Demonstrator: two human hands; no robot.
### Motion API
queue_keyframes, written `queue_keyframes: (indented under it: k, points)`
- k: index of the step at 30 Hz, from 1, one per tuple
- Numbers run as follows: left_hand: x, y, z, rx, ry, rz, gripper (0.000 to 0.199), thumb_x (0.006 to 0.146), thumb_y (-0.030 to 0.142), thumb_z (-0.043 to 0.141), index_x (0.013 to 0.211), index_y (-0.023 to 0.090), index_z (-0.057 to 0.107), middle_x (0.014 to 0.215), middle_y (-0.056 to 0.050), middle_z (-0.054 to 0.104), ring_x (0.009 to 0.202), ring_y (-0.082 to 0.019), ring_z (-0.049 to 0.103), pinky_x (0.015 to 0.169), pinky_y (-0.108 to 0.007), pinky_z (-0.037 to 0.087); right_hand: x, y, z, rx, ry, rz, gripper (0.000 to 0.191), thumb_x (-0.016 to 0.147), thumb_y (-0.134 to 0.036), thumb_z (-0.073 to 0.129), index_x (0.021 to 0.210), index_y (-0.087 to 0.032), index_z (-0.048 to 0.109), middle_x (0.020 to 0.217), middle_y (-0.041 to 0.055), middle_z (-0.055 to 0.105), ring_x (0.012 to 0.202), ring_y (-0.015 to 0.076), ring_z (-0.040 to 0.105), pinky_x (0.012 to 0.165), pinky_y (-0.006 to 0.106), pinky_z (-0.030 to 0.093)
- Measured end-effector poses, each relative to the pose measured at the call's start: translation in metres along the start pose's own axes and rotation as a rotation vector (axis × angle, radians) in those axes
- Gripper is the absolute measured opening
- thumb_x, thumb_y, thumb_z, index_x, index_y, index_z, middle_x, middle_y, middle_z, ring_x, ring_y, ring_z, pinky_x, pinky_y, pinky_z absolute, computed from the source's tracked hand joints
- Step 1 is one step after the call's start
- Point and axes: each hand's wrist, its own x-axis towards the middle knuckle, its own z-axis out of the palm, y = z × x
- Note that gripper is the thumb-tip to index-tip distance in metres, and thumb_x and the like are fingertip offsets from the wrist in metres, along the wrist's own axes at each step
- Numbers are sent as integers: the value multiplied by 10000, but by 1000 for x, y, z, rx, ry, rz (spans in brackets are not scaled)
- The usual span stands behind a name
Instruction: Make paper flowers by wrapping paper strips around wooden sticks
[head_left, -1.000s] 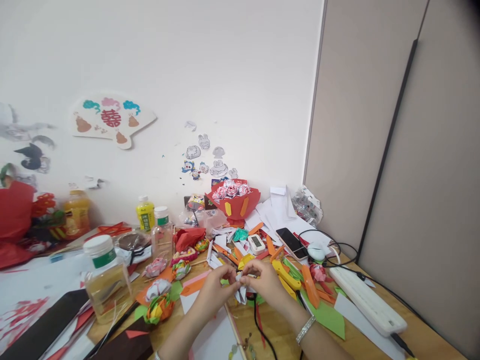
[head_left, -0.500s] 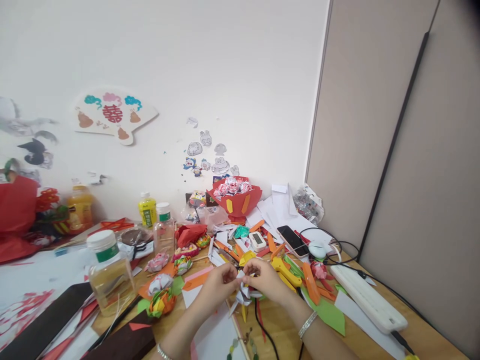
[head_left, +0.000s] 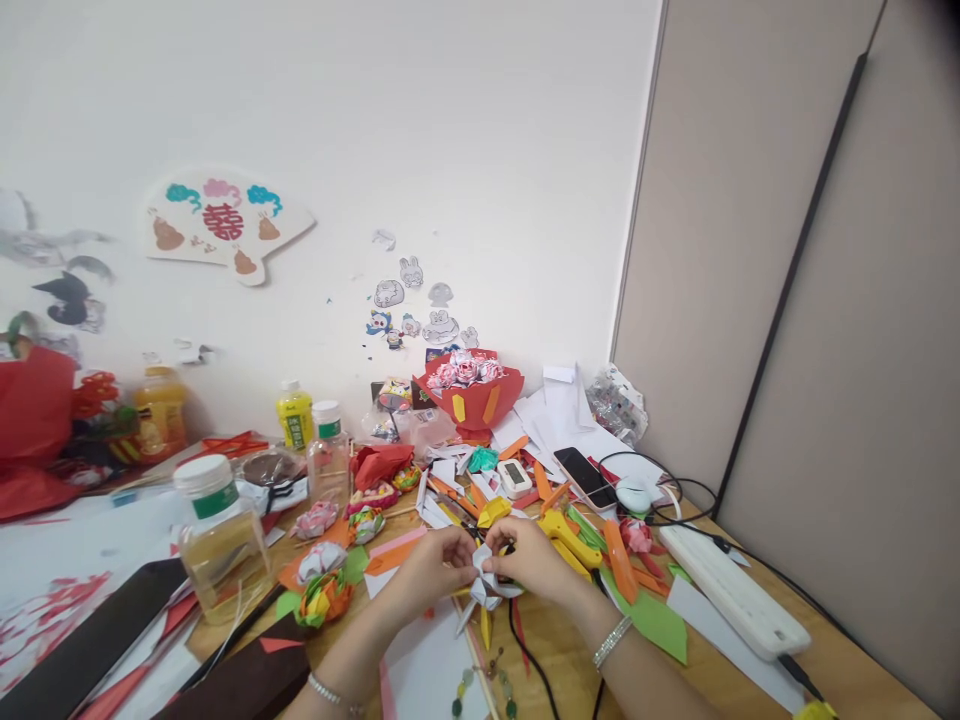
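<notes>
Between my two hands is a white folded-paper flower (head_left: 487, 582), its pointed petals hanging below my fingers. My left hand (head_left: 446, 565) pinches its left edge with thumb and fingertips. From the other side, my right hand (head_left: 525, 560) grips the upper right of the same flower. A yellow folded-paper piece (head_left: 494, 513) lies just beyond my fingertips. To the right of my right hand rests a yellow glue gun (head_left: 570, 543). Finished-looking paper flowers (head_left: 325, 598) in orange, green and white lie left of my left hand.
A clear jar with a white lid (head_left: 221, 560) stands at the left, a power strip (head_left: 731, 590) at the right. Farther back are a phone (head_left: 585, 478), a white timer (head_left: 514, 479) and a red paper bouquet (head_left: 480, 400). A beaded bracelet (head_left: 463, 690) and black cable lie near me.
My hands have shifted slightly on the white paper flower, and more of its middle shows between my fingers. The view has moved a little; other things stay in place.
</notes>
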Motion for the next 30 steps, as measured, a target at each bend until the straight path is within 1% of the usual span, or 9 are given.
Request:
queue_keyframes:
  k: [3,7,14,17,20,21,24,26,30]
  points:
    - [-2,3,1,-18,-22,-48,101,549,132,538,643,166,547,533,74,523,506,-87,473,492,-194,356,1,6,-1,-63,-14,13,141,578,-147,677,703,-178,617,690,-28,610,647,130,550,625,239,418]
    - [-3,2,5,-25,-24,-92,71,542,136,541,609,161,539,513,71,526,482,-84,472,469,-190,341,0,7,-3,-89,-92,-44,92,606,-145,661,683,-183,631,696,-25,621,658,130,559,608,223,417]
    - [0,-7,11,-13,38,-97,93,509,88,525,543,171,498,467,87,456,472,-79,425,443,-186,258,0,-1,-5,-142,-166,-71,105,660,-156,625,742,-203,670,724,-16,641,694,142,581,618,223,422]
    - [1,-7,8,-48,16,-112,130,506,84,544,594,171,504,489,80,485,496,-88,463,462,-189,300,0,0,-4,-186,-148,-46,81,677,-166,617,724,-196,676,707,-12,645,681,140,580,617,222,417]
    - [-2,-2,-1,-172,-27,-161,260,594,177,571,849,181,517,617,56,558,588,-108,537,527,-203,396,0,0,-3,-147,-72,-53,78,695,-176,609,734,-197,673,728,-10,646,693,142,581,629,227,422]
    - [-4,1,-3,-279,-43,-211,287,637,245,579,908,192,505,678,43,568,638,-119,556,541,-211,417,0,-1,-3,-117,-45,-67,75,702,-181,608,739,-199,671,741,-8,646,704,144,582,638,231,426]
    - [-10,7,-7,-430,-141,-326,297,669,436,601,815,195,510,686,43,531,581,-103,527,485,-201,404,-3,-6,-1,-56,27,-125,63,722,-195,611,746,-205,668,766,-3,643,738,152,583,663,247,438]
    - [-11,8,-6,-444,-157,-331,340,642,496,621,733,196,490,631,63,488,512,-84,475,454,-197,379,-5,-11,-1,-58,39,-193,67,735,-187,610,741,-212,672,764,-2,640,762,155,582,689,258,442]
    - [-7,5,-2,-408,-20,-221,364,590,495,648,634,192,451,588,76,440,545,-87,441,517,-209,378,-6,-20,-5,-101,-14,-368,133,779,-163,587,787,-237,698,779,1,663,809,154,582,751,283,443]
